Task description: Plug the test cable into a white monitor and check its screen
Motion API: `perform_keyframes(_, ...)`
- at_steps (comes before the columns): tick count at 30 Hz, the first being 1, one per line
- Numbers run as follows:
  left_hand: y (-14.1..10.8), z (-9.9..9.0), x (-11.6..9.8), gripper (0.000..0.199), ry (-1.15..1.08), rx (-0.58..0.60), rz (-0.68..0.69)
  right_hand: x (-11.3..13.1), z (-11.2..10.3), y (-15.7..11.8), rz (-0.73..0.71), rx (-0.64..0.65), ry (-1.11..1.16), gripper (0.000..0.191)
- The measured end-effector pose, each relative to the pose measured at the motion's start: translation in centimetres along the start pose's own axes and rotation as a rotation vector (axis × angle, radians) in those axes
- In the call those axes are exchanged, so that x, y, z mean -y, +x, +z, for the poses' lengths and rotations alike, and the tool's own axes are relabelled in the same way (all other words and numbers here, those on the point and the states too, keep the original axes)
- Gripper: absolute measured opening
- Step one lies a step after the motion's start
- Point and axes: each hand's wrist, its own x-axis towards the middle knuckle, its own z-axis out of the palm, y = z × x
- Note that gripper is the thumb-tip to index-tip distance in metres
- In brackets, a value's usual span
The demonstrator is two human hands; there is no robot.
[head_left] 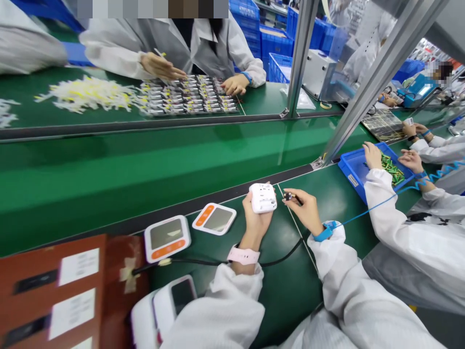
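My left hand (pixel 256 218) is closed round a white plastic device (pixel 262 198), its slotted face turned up. Just to the right, my right hand (pixel 307 209) pinches the small connector (pixel 288 196) at the end of a black cable (pixel 283 261). A narrow gap separates the connector from the device. The cable runs under my left wrist to a brown box (pixel 119 286). Beside my left hand lie two white devices with grey screens and orange button strips, one nearer (pixel 167 238) and one farther (pixel 214 219). More white devices (pixel 165 310) stand by my left sleeve.
A metal post (pixel 303 53) and a slanted beam (pixel 378 72) rise from the bench edge. The green belt (pixel 145 169) runs across. Opposite, a co-worker's hands rest over rows of parts (pixel 189 97). At right, a co-worker's hands are at a blue tray (pixel 354 169).
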Motion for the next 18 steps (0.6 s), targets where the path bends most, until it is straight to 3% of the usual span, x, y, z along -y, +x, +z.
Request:
perform_keyframes(4, -0.3, 0.5, 0.1, 0.04, 0.067, 0.021, 0.025, 1.0, 0.3, -0.7, -0.068, 0.035, -0.057, 0.031)
perform_keyframes(9, -0.5, 0.1, 0.3, 0.054, 0.119, 0.037, 0.044, 1.0, 1.0, -1.2, -0.045, -0.036, -0.134, 0.04)
perform_keyframes(12, -0.4, -0.1, 0.4, 0.062, 0.126, 0.027, 0.09, 1.0, 1.5, -1.4, -0.033, -0.075, -0.148, 0.033)
perform_keyframes(18, -0.4, 0.1, 0.7, 0.059, 0.159, 0.065, 0.142, 1.1, 2.3, -1.7, -0.009, -0.106, -0.253, 0.02)
